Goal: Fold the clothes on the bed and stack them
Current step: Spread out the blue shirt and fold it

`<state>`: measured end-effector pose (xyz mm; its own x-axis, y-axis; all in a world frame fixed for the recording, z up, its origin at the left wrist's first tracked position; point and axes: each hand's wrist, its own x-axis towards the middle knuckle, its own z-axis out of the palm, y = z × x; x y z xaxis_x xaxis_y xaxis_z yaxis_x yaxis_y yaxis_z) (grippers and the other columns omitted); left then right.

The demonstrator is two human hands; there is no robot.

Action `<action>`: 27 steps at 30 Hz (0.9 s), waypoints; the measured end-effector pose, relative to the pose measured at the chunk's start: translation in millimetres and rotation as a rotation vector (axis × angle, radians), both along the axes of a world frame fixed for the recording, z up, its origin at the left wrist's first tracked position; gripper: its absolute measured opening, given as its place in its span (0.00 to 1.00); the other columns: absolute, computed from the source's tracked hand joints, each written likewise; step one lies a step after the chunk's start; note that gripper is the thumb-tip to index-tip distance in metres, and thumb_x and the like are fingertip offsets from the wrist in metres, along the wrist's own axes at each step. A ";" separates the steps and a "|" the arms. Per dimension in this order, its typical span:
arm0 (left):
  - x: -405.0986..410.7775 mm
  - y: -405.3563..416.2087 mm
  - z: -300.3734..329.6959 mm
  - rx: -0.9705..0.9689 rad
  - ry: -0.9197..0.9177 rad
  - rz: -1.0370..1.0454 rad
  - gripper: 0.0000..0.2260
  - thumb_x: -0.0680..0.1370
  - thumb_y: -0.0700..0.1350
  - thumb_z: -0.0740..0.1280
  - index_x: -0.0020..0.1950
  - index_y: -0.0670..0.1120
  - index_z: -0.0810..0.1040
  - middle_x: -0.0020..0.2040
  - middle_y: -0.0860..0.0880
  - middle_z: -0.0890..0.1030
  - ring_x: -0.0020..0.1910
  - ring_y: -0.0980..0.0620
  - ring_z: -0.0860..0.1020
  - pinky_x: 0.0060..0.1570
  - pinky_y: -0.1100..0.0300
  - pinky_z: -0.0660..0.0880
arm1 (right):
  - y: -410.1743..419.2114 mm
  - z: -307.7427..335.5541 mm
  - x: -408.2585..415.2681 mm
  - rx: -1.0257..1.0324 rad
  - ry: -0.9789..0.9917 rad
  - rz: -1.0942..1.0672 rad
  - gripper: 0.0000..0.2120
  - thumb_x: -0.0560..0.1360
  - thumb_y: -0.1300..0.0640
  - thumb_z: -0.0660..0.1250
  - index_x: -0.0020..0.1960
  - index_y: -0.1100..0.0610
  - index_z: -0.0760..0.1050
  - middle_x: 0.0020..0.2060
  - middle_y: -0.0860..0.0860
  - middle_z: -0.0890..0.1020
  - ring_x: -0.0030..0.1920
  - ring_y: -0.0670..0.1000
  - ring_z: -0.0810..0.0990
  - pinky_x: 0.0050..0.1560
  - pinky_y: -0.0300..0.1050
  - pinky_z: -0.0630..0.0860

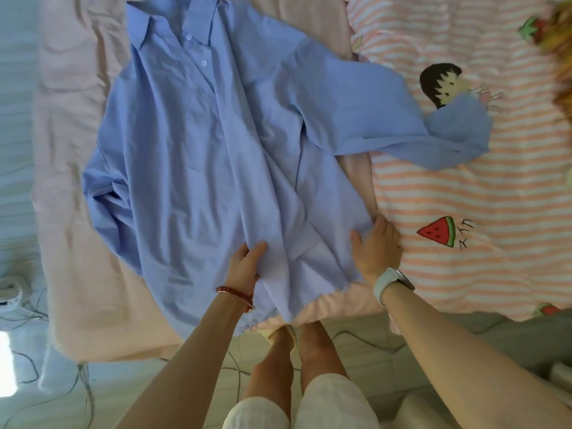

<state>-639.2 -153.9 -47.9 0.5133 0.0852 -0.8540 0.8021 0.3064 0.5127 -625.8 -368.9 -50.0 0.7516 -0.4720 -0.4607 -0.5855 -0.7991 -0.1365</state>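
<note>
Blue shirt (198, 156) flat on the bed (77, 119), left hand (244, 264) pinching its bottom edge, right hand (376, 246) flat beside.

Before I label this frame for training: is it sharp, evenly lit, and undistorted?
Head view: soft, slightly blurred throughout; the blue shirt and both hands stay readable; wide-angle bending curves the bed edges; a blown-out bright patch at lower left; otherwise even, diffuse light.
</note>
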 end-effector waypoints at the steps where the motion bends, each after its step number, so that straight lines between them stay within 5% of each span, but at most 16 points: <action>1: -2.7 3.6 1.2 0.013 -0.027 0.007 0.04 0.78 0.40 0.63 0.50 0.44 0.76 0.48 0.47 0.80 0.48 0.48 0.78 0.49 0.51 0.75 | -3.0 -1.4 2.3 0.035 -0.008 -0.033 0.22 0.78 0.54 0.60 0.67 0.65 0.63 0.64 0.61 0.71 0.65 0.61 0.68 0.60 0.54 0.67; 4: -9.7 15.4 5.3 0.140 -0.111 -0.049 0.05 0.77 0.41 0.66 0.42 0.42 0.74 0.42 0.45 0.77 0.42 0.48 0.75 0.46 0.53 0.74 | -9.5 0.5 7.6 0.232 -0.165 -0.160 0.12 0.79 0.60 0.57 0.56 0.68 0.70 0.53 0.65 0.77 0.53 0.64 0.75 0.47 0.51 0.70; 8: -15.5 14.4 10.7 0.411 -0.300 -0.165 0.12 0.75 0.39 0.68 0.34 0.46 0.69 0.32 0.51 0.67 0.32 0.54 0.66 0.32 0.68 0.67 | -28.2 23.8 -1.0 0.176 -0.446 -0.117 0.11 0.80 0.61 0.56 0.52 0.68 0.73 0.43 0.65 0.78 0.44 0.63 0.76 0.37 0.46 0.63; 13: -18.0 -2.8 10.1 0.695 -0.270 -0.252 0.04 0.74 0.38 0.67 0.47 0.46 0.77 0.42 0.50 0.77 0.44 0.47 0.76 0.42 0.59 0.69 | -72.4 48.4 -3.1 0.051 -0.424 -0.047 0.10 0.80 0.57 0.58 0.53 0.63 0.73 0.42 0.60 0.78 0.44 0.63 0.76 0.37 0.48 0.64; 19: -28.3 -7.7 3.5 0.672 -0.019 -0.175 0.24 0.74 0.43 0.67 0.68 0.45 0.63 0.39 0.46 0.75 0.43 0.44 0.74 0.42 0.55 0.71 | -89.0 60.1 -6.2 -0.024 -0.491 0.180 0.08 0.76 0.60 0.64 0.51 0.65 0.75 0.47 0.63 0.77 0.43 0.65 0.77 0.36 0.52 0.71; 21: -31.3 -3.5 1.8 0.669 0.010 -0.195 0.15 0.71 0.47 0.68 0.54 0.41 0.73 0.38 0.45 0.74 0.41 0.44 0.73 0.40 0.55 0.72 | -78.5 56.8 -12.0 -0.050 -0.569 0.364 0.08 0.70 0.64 0.71 0.47 0.66 0.77 0.41 0.63 0.78 0.40 0.64 0.78 0.37 0.54 0.74; 23: -37.2 -2.3 4.6 0.671 -0.030 -0.234 0.13 0.68 0.50 0.65 0.32 0.42 0.68 0.29 0.47 0.67 0.34 0.46 0.66 0.29 0.58 0.63 | -66.7 46.3 -21.4 -0.088 -0.509 0.601 0.11 0.66 0.61 0.76 0.44 0.64 0.79 0.37 0.60 0.79 0.37 0.61 0.78 0.36 0.52 0.74; 27: -41.6 4.8 7.2 0.598 -0.087 -0.136 0.18 0.74 0.47 0.67 0.32 0.44 0.61 0.31 0.47 0.61 0.33 0.49 0.61 0.32 0.58 0.60 | -54.2 23.3 -16.4 -0.206 -0.246 0.724 0.17 0.67 0.47 0.75 0.45 0.60 0.77 0.39 0.56 0.79 0.40 0.57 0.78 0.40 0.49 0.72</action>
